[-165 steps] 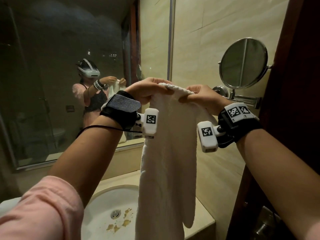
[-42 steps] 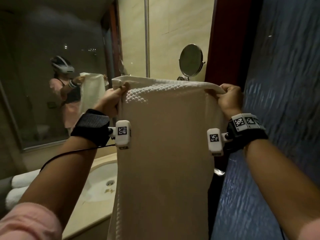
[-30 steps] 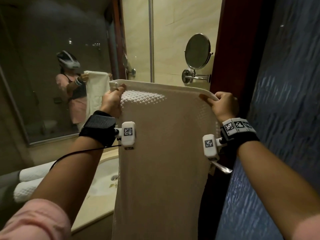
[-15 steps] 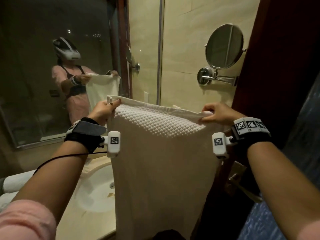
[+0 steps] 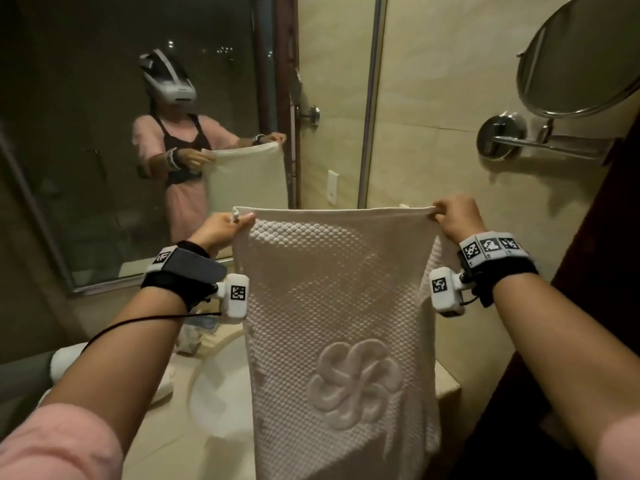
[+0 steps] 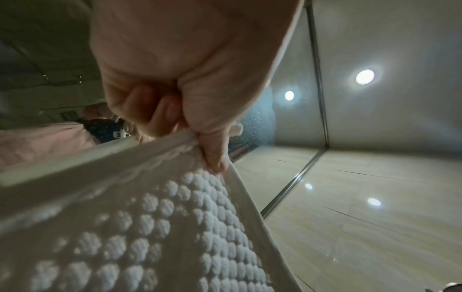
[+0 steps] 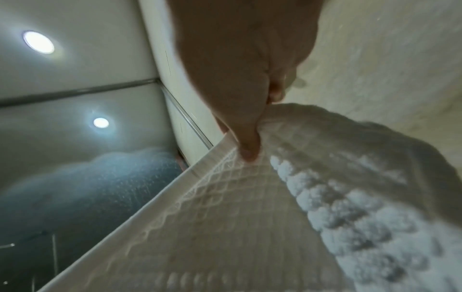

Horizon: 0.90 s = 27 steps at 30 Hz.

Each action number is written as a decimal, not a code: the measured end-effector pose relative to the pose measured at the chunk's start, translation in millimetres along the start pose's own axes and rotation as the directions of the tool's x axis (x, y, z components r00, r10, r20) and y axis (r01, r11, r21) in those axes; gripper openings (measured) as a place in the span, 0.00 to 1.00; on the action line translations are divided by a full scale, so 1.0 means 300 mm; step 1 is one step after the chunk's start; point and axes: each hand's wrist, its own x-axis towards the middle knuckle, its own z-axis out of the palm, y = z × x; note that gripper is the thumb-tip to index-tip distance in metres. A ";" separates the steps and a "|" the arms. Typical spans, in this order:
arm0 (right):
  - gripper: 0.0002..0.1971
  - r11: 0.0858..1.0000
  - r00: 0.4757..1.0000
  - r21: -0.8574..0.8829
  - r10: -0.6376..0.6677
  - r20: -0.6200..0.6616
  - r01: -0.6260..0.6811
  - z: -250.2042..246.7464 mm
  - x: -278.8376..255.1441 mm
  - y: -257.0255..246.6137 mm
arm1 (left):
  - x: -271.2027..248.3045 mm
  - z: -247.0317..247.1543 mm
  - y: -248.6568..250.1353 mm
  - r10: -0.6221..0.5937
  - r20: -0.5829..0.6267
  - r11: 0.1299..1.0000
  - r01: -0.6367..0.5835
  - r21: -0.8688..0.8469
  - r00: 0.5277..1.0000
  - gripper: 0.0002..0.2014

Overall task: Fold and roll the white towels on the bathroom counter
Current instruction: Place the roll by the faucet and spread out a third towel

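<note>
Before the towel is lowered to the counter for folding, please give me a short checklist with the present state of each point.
1. Left hand pinches its top corner of the white towel: ok.
2. Right hand pinches the other corner: ok.
3. Top edge stretched level: ok.
4. Towel hangs flat: not ok, the right side curls.
5. Bare counter space beneath: cannot tell, the towel hides it.
6. Rolled towel lies aside at left: ok.

towel (image 5: pixel 332 306) bottom cut off, sink (image 5: pixel 214 393) perhaps half hidden

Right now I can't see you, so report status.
Left hand and right hand pinch towel top corners. Hanging spread over sink. Nothing blocking.
</note>
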 end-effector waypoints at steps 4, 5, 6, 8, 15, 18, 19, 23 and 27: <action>0.11 0.990 0.996 -0.131 0.045 -0.080 -0.056 0.102 0.066 -0.015 | 0.086 -0.007 -0.085 -0.055 -0.045 0.998 0.056 0.012 0.997 0.18; 0.11 0.988 0.994 -0.130 0.072 -0.079 -0.082 0.124 0.084 -0.017 | 0.105 -0.005 -0.106 -0.072 -0.048 0.997 0.073 0.018 0.996 0.19; 0.10 0.987 0.993 -0.121 0.099 -0.071 -0.107 0.152 0.106 -0.019 | 0.122 0.000 -0.123 -0.086 -0.053 0.996 0.087 0.017 0.995 0.19; 0.11 0.983 0.990 -0.121 0.130 -0.056 -0.136 0.214 0.164 -0.021 | 0.170 0.017 -0.158 -0.130 -0.079 0.991 0.128 -0.024 0.988 0.18; 0.12 0.976 0.989 -0.191 0.124 0.080 -0.107 0.537 0.418 -0.027 | 0.394 0.100 -0.303 -0.314 -0.234 0.946 0.325 0.007 0.920 0.13; 0.09 0.981 0.974 -0.146 0.152 0.169 -0.128 0.727 0.536 -0.017 | 0.497 0.137 -0.385 -0.397 -0.314 0.901 0.431 0.045 0.862 0.14; 0.09 0.983 0.966 -0.129 0.158 0.204 -0.134 0.791 0.572 -0.017 | 0.527 0.151 -0.410 -0.413 -0.333 0.887 0.457 0.065 0.848 0.12; 0.10 0.992 0.949 -0.059 0.125 0.288 -0.113 0.993 0.678 -0.017 | 0.618 0.180 -0.514 -0.478 -0.391 0.843 0.536 0.047 0.786 0.13; 0.09 0.997 0.937 -0.035 0.076 0.342 -0.068 1.160 0.747 -0.031 | 0.697 0.184 -0.684 -0.562 -0.409 0.778 0.627 0.033 0.719 0.15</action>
